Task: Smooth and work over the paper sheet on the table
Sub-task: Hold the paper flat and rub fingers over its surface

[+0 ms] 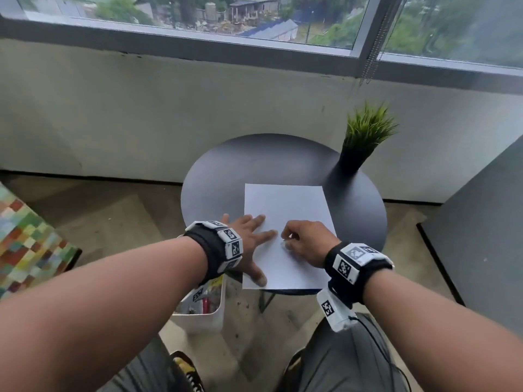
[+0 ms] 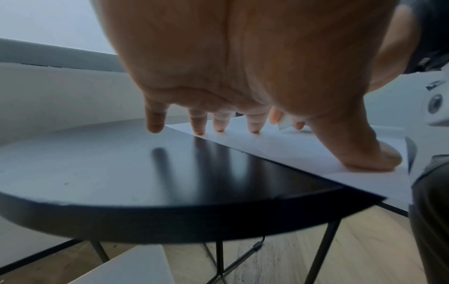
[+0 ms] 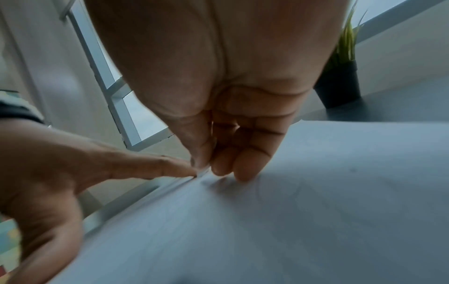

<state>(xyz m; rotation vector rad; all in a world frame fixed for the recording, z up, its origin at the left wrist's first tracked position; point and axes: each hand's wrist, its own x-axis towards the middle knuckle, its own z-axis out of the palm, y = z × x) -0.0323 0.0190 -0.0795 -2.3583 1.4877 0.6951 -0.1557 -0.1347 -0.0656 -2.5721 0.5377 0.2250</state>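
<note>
A white paper sheet (image 1: 285, 205) lies on the round dark table (image 1: 226, 171), and its near edge reaches past the table's rim. My left hand (image 1: 254, 239) presses flat on the sheet's left edge with fingers spread; the wrist view shows its fingertips (image 2: 219, 126) and thumb (image 2: 369, 155) down on the paper (image 2: 303, 153). My right hand (image 1: 287, 241) rests on the middle of the sheet, with thumb and curled fingers pinching a small white piece (image 3: 203, 171), possibly an eraser, against the paper (image 3: 291, 211). The two hands almost touch.
A potted grass plant (image 1: 365, 137) stands on the table's far right. A white bin (image 1: 203, 309) with clutter sits on the floor below my left wrist. A dark cabinet (image 1: 481, 236) is at the right, a colourful cushion (image 1: 25, 239) at the left.
</note>
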